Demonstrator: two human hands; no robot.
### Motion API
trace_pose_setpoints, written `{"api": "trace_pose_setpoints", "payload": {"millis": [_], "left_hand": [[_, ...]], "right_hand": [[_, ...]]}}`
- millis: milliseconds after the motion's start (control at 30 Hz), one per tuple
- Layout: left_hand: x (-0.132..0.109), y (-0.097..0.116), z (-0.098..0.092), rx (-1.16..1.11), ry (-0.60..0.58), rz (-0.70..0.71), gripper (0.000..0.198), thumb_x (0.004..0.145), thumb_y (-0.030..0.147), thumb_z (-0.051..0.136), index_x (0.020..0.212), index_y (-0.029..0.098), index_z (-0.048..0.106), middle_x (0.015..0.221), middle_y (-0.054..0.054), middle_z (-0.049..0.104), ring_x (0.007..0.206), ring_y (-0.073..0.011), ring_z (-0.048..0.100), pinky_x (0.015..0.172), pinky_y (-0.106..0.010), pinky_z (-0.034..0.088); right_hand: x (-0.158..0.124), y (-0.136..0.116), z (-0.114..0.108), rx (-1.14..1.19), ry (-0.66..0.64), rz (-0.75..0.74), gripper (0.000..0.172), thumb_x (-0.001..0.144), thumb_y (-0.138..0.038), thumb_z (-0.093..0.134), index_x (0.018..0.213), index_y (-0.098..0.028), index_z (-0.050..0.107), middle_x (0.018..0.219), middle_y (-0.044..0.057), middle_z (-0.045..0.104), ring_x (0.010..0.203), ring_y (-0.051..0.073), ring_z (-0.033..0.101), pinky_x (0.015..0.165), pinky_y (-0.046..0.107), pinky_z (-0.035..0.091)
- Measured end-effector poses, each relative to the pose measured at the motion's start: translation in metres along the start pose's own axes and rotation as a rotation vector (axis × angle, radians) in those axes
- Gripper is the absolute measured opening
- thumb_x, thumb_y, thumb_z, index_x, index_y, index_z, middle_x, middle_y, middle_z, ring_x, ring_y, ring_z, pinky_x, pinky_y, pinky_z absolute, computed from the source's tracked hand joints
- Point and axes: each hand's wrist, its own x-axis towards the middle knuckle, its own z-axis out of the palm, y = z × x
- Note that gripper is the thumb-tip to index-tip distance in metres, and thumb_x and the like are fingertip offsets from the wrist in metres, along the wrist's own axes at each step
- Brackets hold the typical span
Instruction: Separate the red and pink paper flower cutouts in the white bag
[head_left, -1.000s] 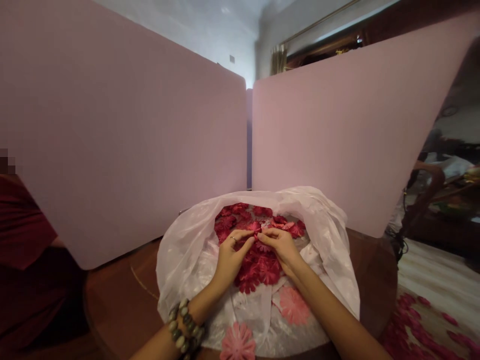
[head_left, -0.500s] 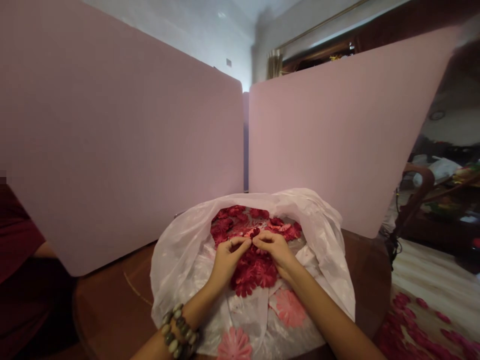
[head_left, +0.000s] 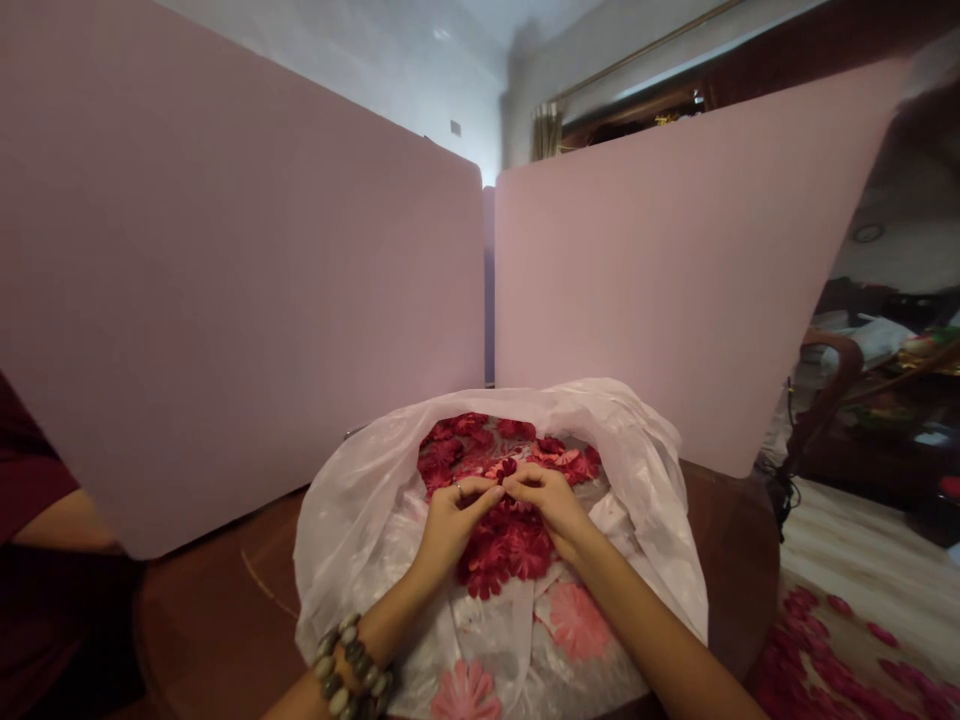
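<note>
My left hand [head_left: 452, 517] and my right hand [head_left: 543, 503] meet fingertip to fingertip over a heap of dark red fabric flowers [head_left: 504, 548] inside an open white plastic bag [head_left: 352, 510]. Both hands are closed in a pinch on one small red flower [head_left: 508, 468] held between them. A ring shows on a left finger and a beaded bracelet [head_left: 346, 665] on the left wrist. Pale pink flowers [head_left: 574, 618] lie under the bag's near side.
The bag rests on a round brown wooden table [head_left: 225, 620]. Two tall pink boards [head_left: 247, 310] stand behind it. Another person's red sleeve and arm [head_left: 37, 500] sit at the left edge. More red flowers [head_left: 840, 650] lie at the lower right.
The view has drifted slightly, so bag and hands sit a little lower and left. The fingers have drawn closer together on the small flower.
</note>
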Motion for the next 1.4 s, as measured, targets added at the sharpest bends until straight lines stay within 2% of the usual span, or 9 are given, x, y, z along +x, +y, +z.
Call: {"api": "trace_pose_setpoints", "payload": {"millis": [167,367,567,700,833,1000,1133,1400], "left_hand": [[-0.0002,-0.0004,0.0002,0.016,-0.005,0.006,0.021,0.066,0.037,0.072,0.068,0.016,0.075,0.073,-0.006,0.073,0.074,-0.0219,0.064,0.076,-0.032,0.047],[0.0009,0.0015,-0.0003,0.058,0.011,0.004,0.025,0.069,0.040,0.068,0.066,0.016,0.072,0.066,-0.004,0.070,0.066,-0.0192,0.061,0.068,-0.029,0.046],[0.0021,0.0004,-0.0016,0.018,0.056,-0.023,0.025,0.063,0.040,0.073,0.064,0.016,0.069,0.062,-0.003,0.068,0.059,-0.0161,0.059,0.061,-0.026,0.046],[0.0027,0.0000,-0.0012,-0.054,0.083,-0.048,0.028,0.056,0.039,0.079,0.059,0.016,0.065,0.057,0.000,0.063,0.054,-0.0132,0.055,0.056,-0.024,0.044],[0.0020,0.0029,-0.0002,-0.108,0.055,-0.096,0.029,0.058,0.043,0.076,0.059,0.016,0.065,0.056,0.000,0.063,0.055,-0.0134,0.055,0.059,-0.025,0.044],[0.0011,0.0061,0.0002,-0.093,0.039,-0.103,0.033,0.062,0.048,0.073,0.062,0.016,0.065,0.058,-0.001,0.063,0.057,-0.0146,0.056,0.059,-0.025,0.043],[0.0018,0.0075,-0.0008,-0.097,0.074,-0.107,0.035,0.061,0.050,0.073,0.063,0.015,0.065,0.057,0.000,0.062,0.056,-0.0141,0.056,0.058,-0.025,0.043],[0.0040,0.0027,-0.0025,-0.174,0.163,-0.113,0.034,0.061,0.048,0.073,0.066,0.016,0.064,0.060,0.001,0.063,0.058,-0.0140,0.058,0.062,-0.025,0.045]], "right_hand": [[0.0007,0.0018,0.0000,0.013,0.017,-0.008,0.016,0.052,-0.032,0.079,0.053,-0.019,0.069,0.056,-0.003,0.057,0.059,0.012,0.047,0.064,0.027,0.035],[-0.0004,0.0009,0.0010,0.025,0.032,0.010,0.019,0.050,-0.033,0.080,0.054,-0.019,0.068,0.058,-0.002,0.057,0.060,0.013,0.047,0.064,0.027,0.035],[0.0009,-0.0019,0.0001,0.053,0.023,0.023,0.025,0.050,-0.036,0.081,0.050,-0.018,0.063,0.054,-0.003,0.052,0.057,0.011,0.043,0.060,0.026,0.033],[0.0025,-0.0021,-0.0001,0.119,0.024,0.045,0.030,0.047,-0.039,0.083,0.055,-0.017,0.065,0.061,-0.001,0.057,0.060,0.012,0.046,0.060,0.025,0.035],[0.0008,-0.0039,0.0021,0.183,0.017,0.117,0.033,0.048,-0.042,0.083,0.059,-0.017,0.065,0.061,-0.003,0.056,0.058,0.011,0.047,0.059,0.024,0.038],[-0.0007,-0.0052,0.0031,0.167,0.004,0.092,0.030,0.054,-0.041,0.081,0.067,-0.017,0.068,0.067,-0.001,0.061,0.063,0.012,0.053,0.063,0.024,0.042],[0.0009,-0.0044,0.0008,0.071,-0.016,0.028,0.025,0.053,-0.035,0.082,0.062,-0.016,0.068,0.064,0.000,0.062,0.062,0.012,0.053,0.063,0.025,0.040],[0.0041,-0.0068,-0.0032,-0.016,0.111,0.009,0.019,0.054,-0.032,0.078,0.051,-0.017,0.067,0.055,-0.001,0.059,0.058,0.013,0.049,0.062,0.027,0.037]]}}
